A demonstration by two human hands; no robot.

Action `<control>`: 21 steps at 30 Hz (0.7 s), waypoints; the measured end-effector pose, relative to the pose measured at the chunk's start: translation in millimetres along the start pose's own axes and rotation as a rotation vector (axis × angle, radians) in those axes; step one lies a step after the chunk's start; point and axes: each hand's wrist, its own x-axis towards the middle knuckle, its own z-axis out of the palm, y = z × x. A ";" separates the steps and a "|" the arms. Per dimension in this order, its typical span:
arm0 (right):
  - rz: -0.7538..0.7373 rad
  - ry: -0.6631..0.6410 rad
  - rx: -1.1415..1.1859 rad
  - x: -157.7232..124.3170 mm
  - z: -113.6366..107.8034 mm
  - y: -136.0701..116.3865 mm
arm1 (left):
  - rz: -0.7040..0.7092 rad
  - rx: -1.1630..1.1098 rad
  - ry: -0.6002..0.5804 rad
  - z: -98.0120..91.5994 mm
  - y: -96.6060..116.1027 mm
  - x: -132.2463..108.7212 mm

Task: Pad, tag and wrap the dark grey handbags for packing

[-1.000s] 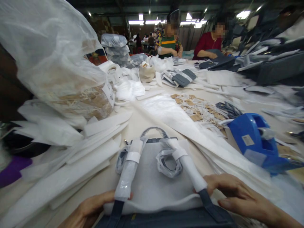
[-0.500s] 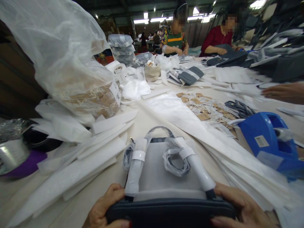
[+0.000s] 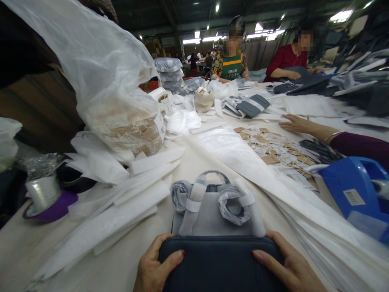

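A dark navy bag (image 3: pixel 217 263) is at the bottom middle of the head view, its smooth flat bottom tilted toward me. My left hand (image 3: pixel 156 261) grips its left side, thumb on the near face. On the right side my right hand (image 3: pixel 287 261) clasps it the same way. Beyond the near edge, a thin white sheet (image 3: pixel 212 211) lies over the bag's body. White-wrapped straps (image 3: pixel 194 202) run along it, with a plastic-wrapped coil (image 3: pixel 234 206) on top. The bag's handle (image 3: pixel 214 175), covered in clear film, arches at the far end.
White foam sheets (image 3: pixel 121 227) lie left, and long white sheets (image 3: pixel 252 174) right. A blue tape dispenser (image 3: pixel 349 182) stands by brown tags (image 3: pixel 270 158). From the right reaches a co-worker's hand (image 3: pixel 304 126). A bulging plastic sack (image 3: pixel 130 129) stands at left.
The bag's near end has tilted up, showing more of its dark face, with both hands still on it. A co-worker's arm has reached further in from the right. The view has shifted.
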 end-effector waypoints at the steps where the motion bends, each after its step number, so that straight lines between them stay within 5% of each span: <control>1: -0.002 0.018 -0.057 1.3 0.4 1.9 | 0.035 0.035 0.021 0.6 -0.3 2.0; 5: -0.132 0.219 -0.326 -0.4 1.1 8.6 | 0.148 0.075 0.005 -0.5 -1.9 10.2; 8: -0.494 0.578 -0.629 -5.1 5.5 5.1 | 0.165 0.112 -0.063 -2.9 -3.7 15.7; 10: -0.786 0.662 -0.803 -6.7 14.2 -5.8 | 0.177 0.156 -0.092 -4.4 -4.5 18.0; 14: -1.206 0.355 -0.963 -2.1 44.3 -33.3 | 0.234 0.189 -0.101 -7.8 -1.3 15.6; 17: -1.183 0.209 -1.049 5.3 62.7 -40.0 | 0.316 0.355 -0.078 -9.5 10.2 9.2; 21: -1.069 0.080 -1.072 10.6 67.6 -35.3 | 0.591 0.646 0.208 3.6 39.6 8.8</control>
